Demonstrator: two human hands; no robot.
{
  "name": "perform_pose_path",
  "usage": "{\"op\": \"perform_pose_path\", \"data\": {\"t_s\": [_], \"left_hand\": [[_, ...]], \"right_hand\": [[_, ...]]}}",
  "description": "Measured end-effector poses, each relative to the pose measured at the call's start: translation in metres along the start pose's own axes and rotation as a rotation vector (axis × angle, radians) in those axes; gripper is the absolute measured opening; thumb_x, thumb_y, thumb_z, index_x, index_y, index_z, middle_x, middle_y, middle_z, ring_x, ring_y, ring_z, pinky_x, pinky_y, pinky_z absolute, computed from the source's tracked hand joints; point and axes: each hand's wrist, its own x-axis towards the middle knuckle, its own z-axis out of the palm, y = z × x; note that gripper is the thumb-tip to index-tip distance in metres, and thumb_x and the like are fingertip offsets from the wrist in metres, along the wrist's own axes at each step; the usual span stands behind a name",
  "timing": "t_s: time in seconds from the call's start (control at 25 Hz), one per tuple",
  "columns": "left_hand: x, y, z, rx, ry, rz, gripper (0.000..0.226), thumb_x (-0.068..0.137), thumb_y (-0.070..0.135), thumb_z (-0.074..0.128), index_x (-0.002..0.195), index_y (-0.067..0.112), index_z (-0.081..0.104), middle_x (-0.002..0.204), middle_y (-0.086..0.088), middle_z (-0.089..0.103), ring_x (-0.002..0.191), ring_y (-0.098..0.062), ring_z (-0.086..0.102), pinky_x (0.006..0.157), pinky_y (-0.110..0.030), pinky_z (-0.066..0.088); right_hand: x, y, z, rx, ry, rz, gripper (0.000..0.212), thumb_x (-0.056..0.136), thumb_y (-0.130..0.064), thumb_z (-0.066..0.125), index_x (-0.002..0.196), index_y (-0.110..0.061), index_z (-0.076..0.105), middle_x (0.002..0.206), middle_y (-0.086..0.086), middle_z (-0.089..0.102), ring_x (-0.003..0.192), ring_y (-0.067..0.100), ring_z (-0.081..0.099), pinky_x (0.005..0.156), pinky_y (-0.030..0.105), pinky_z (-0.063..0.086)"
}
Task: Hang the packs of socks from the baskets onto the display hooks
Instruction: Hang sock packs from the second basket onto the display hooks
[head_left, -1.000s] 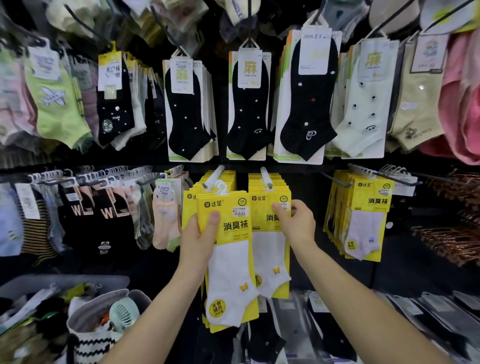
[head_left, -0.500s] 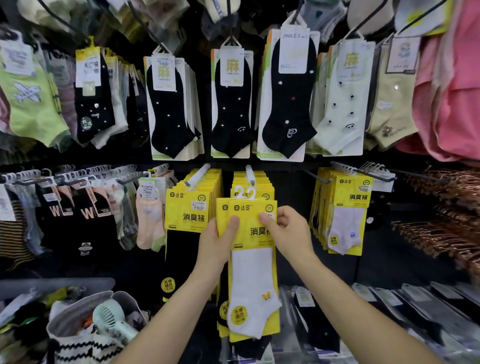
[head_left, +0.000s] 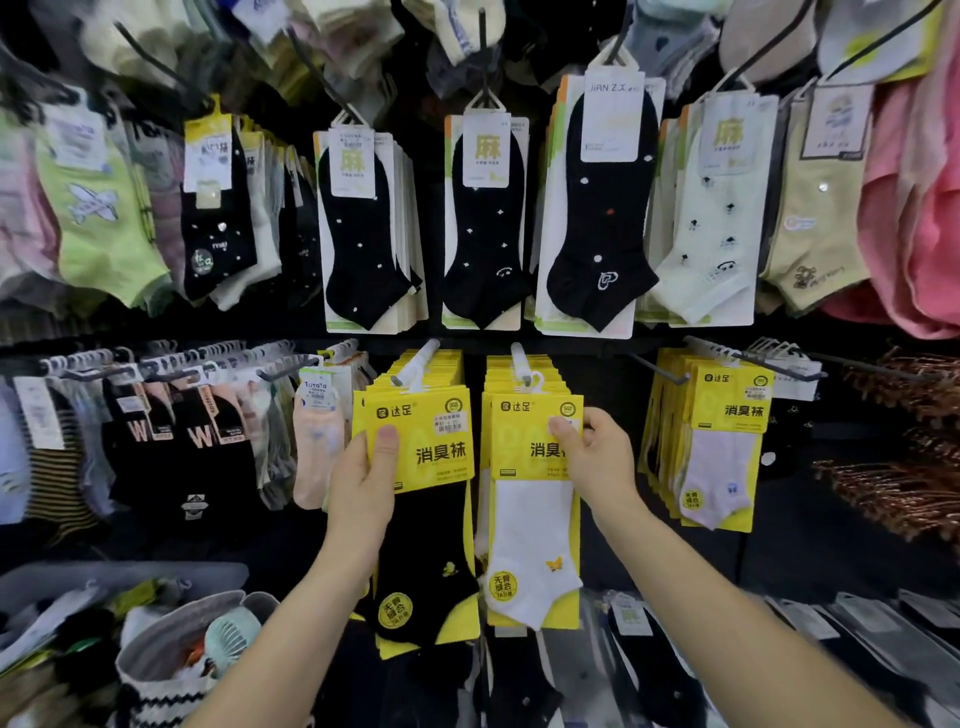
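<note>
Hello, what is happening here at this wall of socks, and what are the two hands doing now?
A person is stocking a sock display. The left hand holds the front yellow card pack with a black sock, which hangs on the left white hook. The right hand pinches the top of the yellow card pack with a white sock, already on the right white hook. A grey woven basket stands at lower left.

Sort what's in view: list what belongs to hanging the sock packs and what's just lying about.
Job:
left hand on black-sock yellow pack
right hand on white-sock yellow pack
two white hooks

Lying about:
handheld fan in striped bag
copper hangers
</note>
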Motion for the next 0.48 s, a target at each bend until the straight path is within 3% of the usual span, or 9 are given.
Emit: {"op": "perform_pose_path", "data": {"t_s": [0.12, 0.2, 0.32, 0.48], "left_hand": [[-0.003, 0.000, -0.007, -0.003, -0.046, 0.023, 0.022, 0.099, 0.024, 0.038, 0.094, 0.025, 0.059, 0.086, 0.046, 0.060, 0.082, 0.015, 0.061, 0.066, -0.008, 0.049], [-0.005, -0.003, -0.005, -0.015, -0.062, 0.006, 0.024, 0.096, 0.030, 0.039, 0.099, 0.019, 0.061, 0.094, 0.032, 0.066, 0.090, 0.008, 0.063, 0.076, -0.015, 0.052], [-0.011, -0.007, 0.008, -0.048, -0.094, -0.063, 0.034, 0.088, 0.044, 0.042, 0.097, 0.018, 0.061, 0.103, 0.001, 0.069, 0.102, -0.019, 0.064, 0.088, -0.037, 0.052], [-0.017, -0.005, 0.029, -0.078, -0.138, -0.092, 0.027, 0.089, 0.042, 0.044, 0.094, 0.022, 0.062, 0.104, -0.002, 0.069, 0.100, -0.021, 0.064, 0.090, -0.046, 0.051]], "right_hand": [[0.004, -0.001, 0.014, -0.077, 0.064, -0.002, 0.019, 0.089, -0.032, 0.060, 0.086, -0.013, 0.060, 0.086, 0.008, 0.068, 0.079, 0.025, 0.064, 0.069, 0.041, 0.053], [0.006, -0.001, 0.018, -0.094, 0.078, 0.007, 0.021, 0.088, -0.032, 0.061, 0.088, -0.011, 0.061, 0.086, 0.008, 0.068, 0.081, 0.026, 0.064, 0.069, 0.041, 0.053], [0.004, 0.002, 0.014, -0.141, 0.079, 0.019, 0.027, 0.087, -0.038, 0.060, 0.088, -0.011, 0.062, 0.080, 0.004, 0.067, 0.075, 0.021, 0.063, 0.063, 0.036, 0.051], [-0.004, 0.004, -0.002, -0.196, 0.146, 0.039, 0.029, 0.085, -0.047, 0.061, 0.092, -0.019, 0.055, 0.086, -0.004, 0.059, 0.079, 0.014, 0.057, 0.059, 0.028, 0.042]]}}
